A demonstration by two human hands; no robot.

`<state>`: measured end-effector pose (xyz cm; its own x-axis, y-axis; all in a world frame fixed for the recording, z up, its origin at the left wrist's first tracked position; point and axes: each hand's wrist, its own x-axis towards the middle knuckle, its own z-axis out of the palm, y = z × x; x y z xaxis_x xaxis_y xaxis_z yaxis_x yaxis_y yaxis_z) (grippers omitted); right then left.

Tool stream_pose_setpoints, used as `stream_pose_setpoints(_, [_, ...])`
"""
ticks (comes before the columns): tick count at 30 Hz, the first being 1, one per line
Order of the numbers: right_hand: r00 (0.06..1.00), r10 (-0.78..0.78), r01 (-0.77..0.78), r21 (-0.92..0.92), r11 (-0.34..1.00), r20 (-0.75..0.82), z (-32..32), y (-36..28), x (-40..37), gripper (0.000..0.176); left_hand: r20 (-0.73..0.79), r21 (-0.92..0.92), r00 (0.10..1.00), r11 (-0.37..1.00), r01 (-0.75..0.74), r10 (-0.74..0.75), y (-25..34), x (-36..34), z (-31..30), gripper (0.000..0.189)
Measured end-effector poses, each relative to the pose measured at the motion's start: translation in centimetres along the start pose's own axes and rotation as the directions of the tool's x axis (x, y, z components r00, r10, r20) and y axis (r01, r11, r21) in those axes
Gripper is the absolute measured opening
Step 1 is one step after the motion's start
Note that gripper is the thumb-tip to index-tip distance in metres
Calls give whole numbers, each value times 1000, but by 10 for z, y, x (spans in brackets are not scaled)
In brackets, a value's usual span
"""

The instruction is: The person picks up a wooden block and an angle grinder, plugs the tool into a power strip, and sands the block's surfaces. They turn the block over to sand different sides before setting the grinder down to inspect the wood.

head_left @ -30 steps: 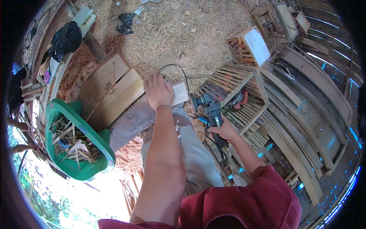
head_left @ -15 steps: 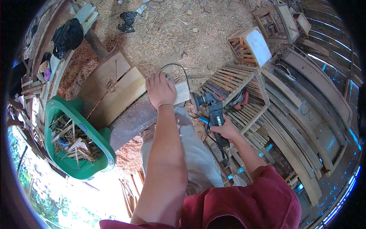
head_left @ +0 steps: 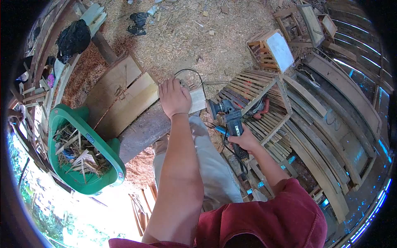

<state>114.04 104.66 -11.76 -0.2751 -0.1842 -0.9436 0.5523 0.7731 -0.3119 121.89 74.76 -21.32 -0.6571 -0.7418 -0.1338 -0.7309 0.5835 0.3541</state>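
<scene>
My left hand is closed over a pale piece of wood, pressing it onto a grey plank across my lap; part of the wood is hidden beneath the palm. My right hand grips the body of a dark angle grinder. The grinder's round disc stands on edge, right at the wood's right end. A black cord loops behind the wood. Left of my left hand lies a wide light board.
A green tub of wood scraps stands at the left. Slatted wooden crates and a white-topped slatted box are on the right, beside long stacked planks. Shavings cover the ground. Black plastic lies at upper left.
My hands, the grinder and the wood look the same as before. At the far left edge, a dark, partly hidden shape has shifted slightly.
</scene>
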Motion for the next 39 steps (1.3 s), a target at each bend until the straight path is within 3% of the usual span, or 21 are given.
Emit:
stream_pose_setpoints(3, [998, 66, -66, 43, 997, 1, 2, -7, -4, 52, -27, 12, 1000, 1000, -10, 10, 1, 0, 0, 35])
stream_pose_setpoints(6, [1000, -6, 5, 42, 999, 17, 1, -4, 0, 50, 5, 10, 1000, 1000, 9, -9, 0, 0, 0, 36])
stream_pose_setpoints(12, [999, 33, -33, -11, 999, -18, 4, -16, 1, 52, -25, -32, 1000, 999, -7, 6, 1, 1, -2, 37])
stream_pose_setpoints(15, [1000, 16, -16, 73, 997, 8, 6, -27, -2, 55, -36, -17, 999, 1000, -12, 11, 2, 1, -2, 37])
stream_pose_setpoints(18, [1000, 10, -10, 23, 1000, 1, 1, -11, 12, 59, 101, -8, 994, 999, 53, -52, 2, 2, -5, 39])
stream_pose_setpoints(21, [998, 58, -58, -17, 998, -8, -1, -12, 15, 63, 82, -7, 996, 999, 47, -46, 2, 2, -4, 39])
stream_pose_setpoints(24, [999, 10, -13, -70, 997, -30, 1, -11, 19, 64, -12, -39, 1000, 999, -5, 5, 2, 2, -4, 34])
stream_pose_setpoints(27, [999, 51, -51, 36, 998, 17, 3, -30, 11, 63, -28, -49, 1000, 999, -2, 1, 3, 2, -4, 33])
stream_pose_setpoints(31, [999, 49, -49, -15, 999, -7, 2, -29, 17, 61, -25, -27, 1000, 1000, -3, 2, 3, 2, -4, 34])
stream_pose_setpoints(36, [999, 32, -32, -22, 999, 9, -2, -18, 31, 68, -2, 10, 1000, 1000, 16, -16, 3, 1, -3, 37])
stream_pose_setpoints(39, [990, 132, -133, 6, 991, 41, 3, -60, 13, 71, 101, 24, 993, 998, 52, -55, 1, 1, -4, 44])
